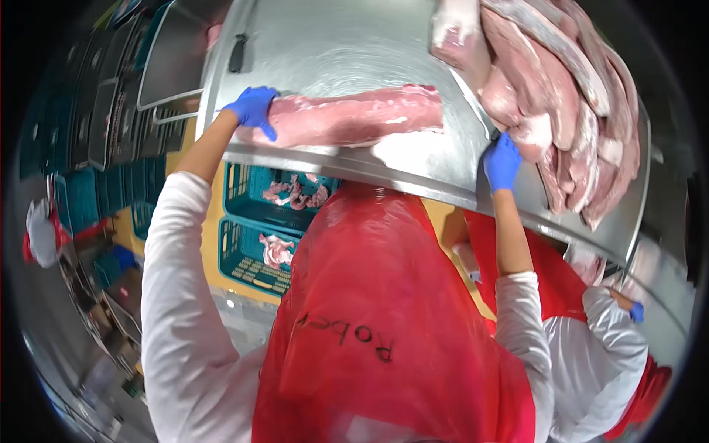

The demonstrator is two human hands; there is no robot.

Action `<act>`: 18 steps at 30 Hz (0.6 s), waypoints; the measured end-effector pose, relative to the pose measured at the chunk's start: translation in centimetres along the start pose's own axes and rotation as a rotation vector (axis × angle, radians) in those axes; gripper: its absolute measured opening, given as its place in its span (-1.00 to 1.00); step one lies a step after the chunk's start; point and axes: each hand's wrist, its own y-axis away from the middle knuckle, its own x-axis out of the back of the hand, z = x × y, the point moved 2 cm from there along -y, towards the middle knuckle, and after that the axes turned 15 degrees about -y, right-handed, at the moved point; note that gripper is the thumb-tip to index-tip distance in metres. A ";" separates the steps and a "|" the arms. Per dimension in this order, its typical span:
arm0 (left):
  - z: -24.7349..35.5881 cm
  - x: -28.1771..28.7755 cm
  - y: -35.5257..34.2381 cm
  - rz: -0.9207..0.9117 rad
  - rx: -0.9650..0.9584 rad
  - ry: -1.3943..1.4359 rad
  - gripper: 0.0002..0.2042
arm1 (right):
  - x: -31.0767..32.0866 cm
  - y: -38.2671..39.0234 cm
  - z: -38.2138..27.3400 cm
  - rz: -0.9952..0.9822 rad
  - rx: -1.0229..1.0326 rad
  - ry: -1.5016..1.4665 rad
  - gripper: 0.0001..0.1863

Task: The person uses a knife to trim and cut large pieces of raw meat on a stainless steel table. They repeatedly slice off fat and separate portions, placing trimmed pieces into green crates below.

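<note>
A long, pale pink boneless loin of meat (354, 118) lies crosswise on the steel table (332, 52), along its front edge. My left hand (253, 111), in a blue glove, rests on the loin's left end with thumb and fingers spread apart. At the table edge on the right, my right hand (503, 162), also gloved in blue, is closed round the handle of a knife (473, 102). The blade points away and to the left, apart from the loin. Most of the handle is hidden in my fist.
A pile of long meat pieces (565, 81) covers the table's right side. A black-handled tool (237, 53) lies at the far left. Below the edge stand teal crates (255, 251) holding meat trimmings (277, 251). A co-worker in white sleeves (591, 369) is close on my right.
</note>
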 end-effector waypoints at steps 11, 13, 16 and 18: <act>5.6 3.3 3.6 0.242 0.178 -0.071 -0.13 | 1.0 4.1 0.6 -0.245 -0.455 -0.538 -0.68; 4.0 1.2 3.3 0.287 0.214 -0.116 -0.20 | 2.8 5.8 -1.3 -0.223 -0.472 -0.618 -0.66; 5.6 0.3 4.9 0.394 0.305 -0.110 -0.37 | 3.8 9.6 -2.9 -0.174 -0.508 -0.729 -0.61; 7.4 -2.6 7.3 0.531 0.352 -0.057 -0.45 | 5.0 11.6 -4.3 -0.158 -0.576 -0.796 -0.59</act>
